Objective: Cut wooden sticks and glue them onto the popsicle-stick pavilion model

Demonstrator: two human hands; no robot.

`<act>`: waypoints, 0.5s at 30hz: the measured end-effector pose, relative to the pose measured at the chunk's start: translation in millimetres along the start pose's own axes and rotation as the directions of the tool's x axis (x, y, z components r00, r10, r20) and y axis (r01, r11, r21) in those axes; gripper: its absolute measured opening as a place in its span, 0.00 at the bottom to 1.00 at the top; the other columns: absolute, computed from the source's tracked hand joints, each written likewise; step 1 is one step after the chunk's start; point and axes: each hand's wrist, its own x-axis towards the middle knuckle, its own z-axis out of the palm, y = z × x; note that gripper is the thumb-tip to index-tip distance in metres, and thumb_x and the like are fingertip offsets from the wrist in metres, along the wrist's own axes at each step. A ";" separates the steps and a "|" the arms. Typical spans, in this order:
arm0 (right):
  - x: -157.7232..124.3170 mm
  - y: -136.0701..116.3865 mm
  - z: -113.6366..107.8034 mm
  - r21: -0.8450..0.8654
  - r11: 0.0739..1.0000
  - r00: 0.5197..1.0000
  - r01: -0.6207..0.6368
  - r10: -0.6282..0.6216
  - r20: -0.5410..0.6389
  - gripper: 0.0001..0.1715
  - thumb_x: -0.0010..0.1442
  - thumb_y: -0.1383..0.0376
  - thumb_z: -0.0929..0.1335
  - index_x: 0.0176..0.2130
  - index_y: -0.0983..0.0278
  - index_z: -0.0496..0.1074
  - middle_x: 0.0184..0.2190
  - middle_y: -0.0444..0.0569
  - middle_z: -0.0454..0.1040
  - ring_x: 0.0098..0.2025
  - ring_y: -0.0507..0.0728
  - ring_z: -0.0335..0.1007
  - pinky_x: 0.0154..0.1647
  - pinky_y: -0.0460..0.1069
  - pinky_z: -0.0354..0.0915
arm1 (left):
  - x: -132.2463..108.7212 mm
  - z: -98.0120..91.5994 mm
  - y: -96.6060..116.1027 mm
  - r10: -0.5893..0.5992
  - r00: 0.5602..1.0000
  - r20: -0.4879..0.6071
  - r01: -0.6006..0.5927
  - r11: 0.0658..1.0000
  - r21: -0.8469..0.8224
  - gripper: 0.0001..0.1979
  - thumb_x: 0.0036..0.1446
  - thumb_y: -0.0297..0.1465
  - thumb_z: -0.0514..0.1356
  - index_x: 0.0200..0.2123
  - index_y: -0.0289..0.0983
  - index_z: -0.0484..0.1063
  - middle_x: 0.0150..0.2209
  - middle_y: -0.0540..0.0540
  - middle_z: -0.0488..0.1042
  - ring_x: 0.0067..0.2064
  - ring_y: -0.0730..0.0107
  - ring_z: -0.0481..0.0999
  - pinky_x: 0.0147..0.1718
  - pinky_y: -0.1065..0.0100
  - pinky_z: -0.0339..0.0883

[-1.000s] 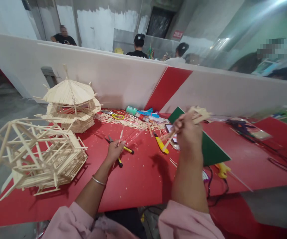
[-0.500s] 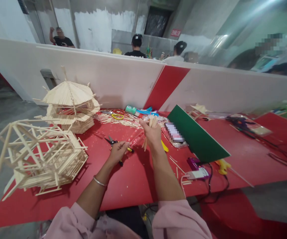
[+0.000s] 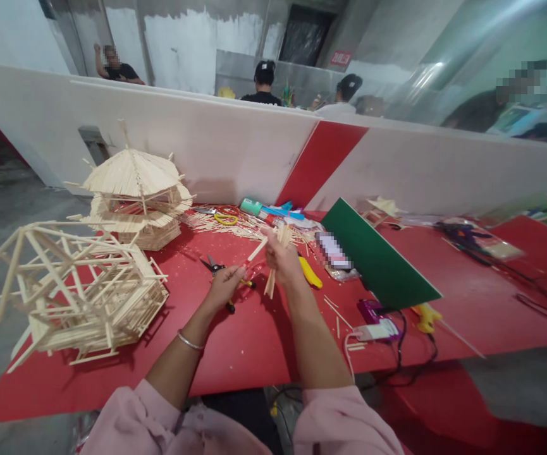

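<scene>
Above the table (image 3: 235, 360), hands (image 3: 286, 260) close together

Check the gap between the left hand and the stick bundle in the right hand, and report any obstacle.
Only a pale stick, slanting up from the left hand toward the right hand; nothing else visibly blocks the stick bundle.

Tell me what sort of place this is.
Likely a craft workshop: a roofed stick model and a heap of loose sticks share the red table, and the right hand holds a bundle of sticks.
</scene>
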 end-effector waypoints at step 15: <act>92.7 -47.8 -114.0 0.385 0.788 0.733 0.480 -0.120 -0.669 0.20 0.72 0.51 0.60 0.31 0.58 0.62 0.24 0.39 0.68 0.27 0.50 0.71 0.33 0.50 0.73 | 15.1 -18.1 -20.1 0.043 0.890 -0.453 -0.042 0.999 0.012 0.15 0.47 0.36 0.63 0.15 0.38 0.65 0.22 0.51 0.64 0.28 0.71 0.64 0.28 0.72 0.60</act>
